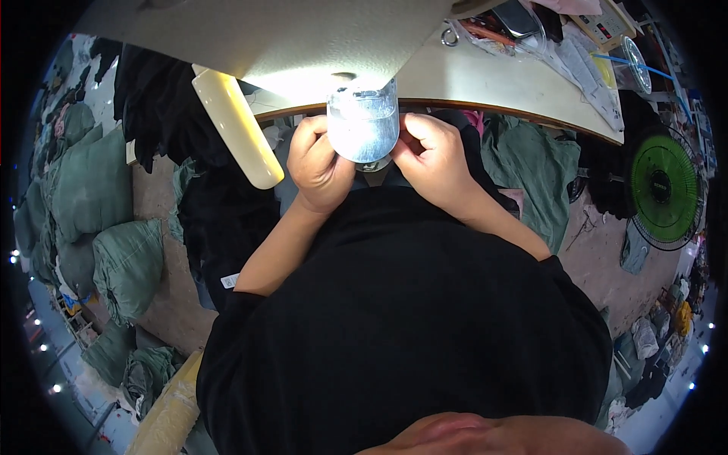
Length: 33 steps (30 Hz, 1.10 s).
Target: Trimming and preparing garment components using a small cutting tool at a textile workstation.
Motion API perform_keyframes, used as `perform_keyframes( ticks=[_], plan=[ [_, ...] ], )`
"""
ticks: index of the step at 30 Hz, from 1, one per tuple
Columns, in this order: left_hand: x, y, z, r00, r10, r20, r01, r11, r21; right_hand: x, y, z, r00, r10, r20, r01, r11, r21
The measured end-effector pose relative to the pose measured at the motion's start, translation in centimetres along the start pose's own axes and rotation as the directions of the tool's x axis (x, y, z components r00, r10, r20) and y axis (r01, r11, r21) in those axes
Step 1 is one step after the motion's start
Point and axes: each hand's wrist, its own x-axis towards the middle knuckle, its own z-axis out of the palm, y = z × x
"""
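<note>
A pale machine head (pixel 296 38), seemingly a sewing machine, hangs over the far edge of my lap with a bright light under it. Below it a clear curved plastic shield (pixel 362 125) catches the glare. My left hand (pixel 322 167) is at the shield's left side, fingers curled in and thumb pressed against them. On the other side my right hand (pixel 431 152) pinches with thumb and forefinger close to the shield's edge. What either hand holds, if anything, is hidden by the fingers, the shield and the glare.
A cream-yellow bar (pixel 239 129) slants left of my hands. The pale tabletop (pixel 485 87) carries papers, a dark phone (pixel 516 19) and a clear cup (pixel 631 64) at right. A green fan (pixel 666 186) stands right; green bundles (pixel 127 269) and black cloth (pixel 167 98) lie left.
</note>
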Motion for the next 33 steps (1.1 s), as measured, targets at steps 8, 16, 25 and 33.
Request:
perform_keyframes(
  ticks=[8, 16, 25, 33],
  plan=[
    [0.1, 0.2, 0.0, 1.0, -0.019, -0.017, 0.02, 0.999, 0.042, 0.4, 0.6, 0.0, 0.996, -0.08, 0.025, 0.081, 0.996, -0.026],
    [-0.1, -0.2, -0.2, 0.999, -0.012, 0.035, 0.011, 0.999, 0.044, 0.3, 0.6, 0.1, 0.997, -0.045, 0.064, 0.053, 0.99, -0.132],
    [0.4, -1.9, -0.2, 0.971, -0.238, -0.013, 0.233, 0.958, -0.164, 0.4, 0.9, -1.4, 0.969, 0.246, 0.031, -0.246, 0.969, -0.002],
    [2.2, -2.6, -0.8, 0.967, -0.241, 0.085, 0.254, 0.947, -0.198, -1.1, 1.7, 0.3, 0.873, 0.28, 0.398, -0.407, 0.869, 0.282]
  ],
)
